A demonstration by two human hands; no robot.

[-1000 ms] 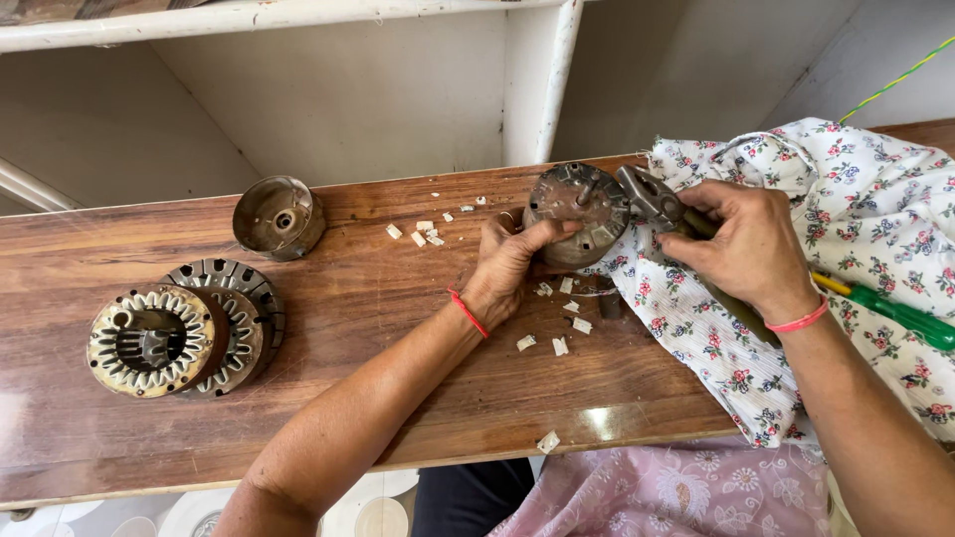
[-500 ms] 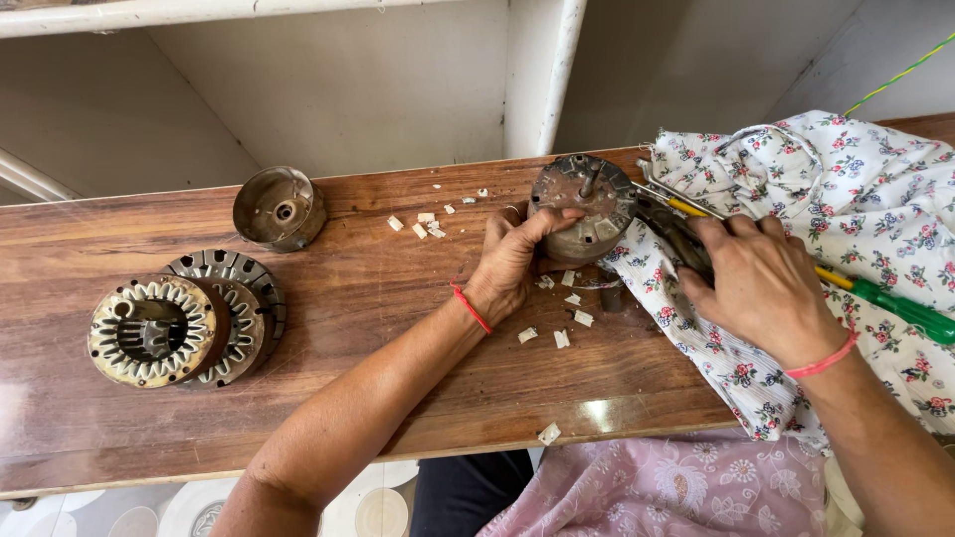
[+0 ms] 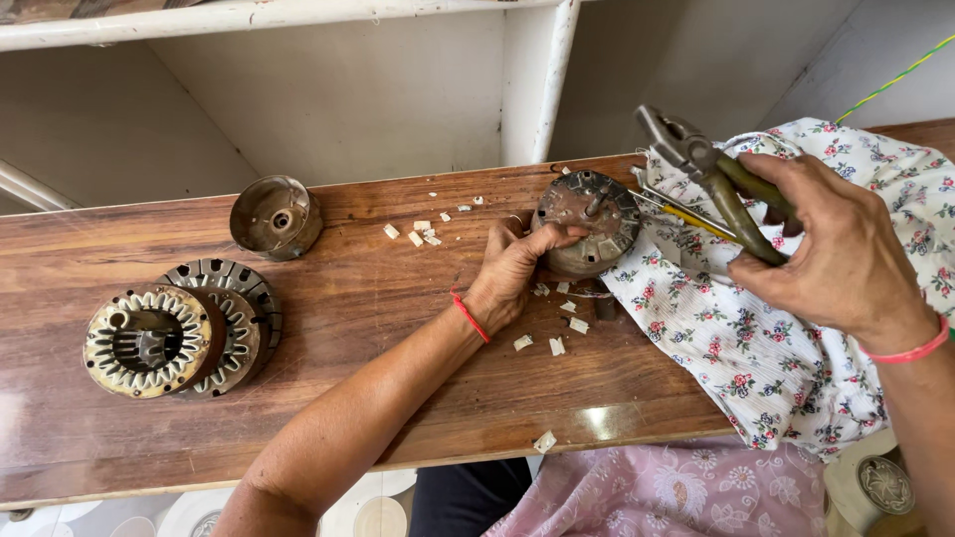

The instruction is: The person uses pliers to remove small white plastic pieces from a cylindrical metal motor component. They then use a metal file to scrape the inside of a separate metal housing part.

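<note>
Left hand [image 3: 512, 273] rests on the wooden tabletop [image 3: 398, 378], fingers curled against the side of the round motor housing [image 3: 587, 221], thumb pressed to its rim. We read that as a loose steadying grip, not a full clasp. Right hand [image 3: 836, 249] is lifted off the surface, fingers wrapped closed around the handles of a pair of pliers [image 3: 711, 174]. Pliers nose points up and left, above and just right of the housing, not touching it. We cannot tell whether the nose is parted.

The housing sits near the far edge of the tabletop, partly on the edge of a floral cloth [image 3: 756, 338] that drapes off the right end. Its short shaft sticks up. A thin yellow-handled tool [image 3: 686, 221] lies on the cloth just right of the housing, under the pliers.

Small white chips [image 3: 557, 345] lie scattered near the left hand, with more [image 3: 423, 234] further back. A small metal cup-shaped cover [image 3: 276, 217] sits well to the left. Two slotted stator rings [image 3: 174, 336] overlap at the far left. Both wrists carry a red band.
</note>
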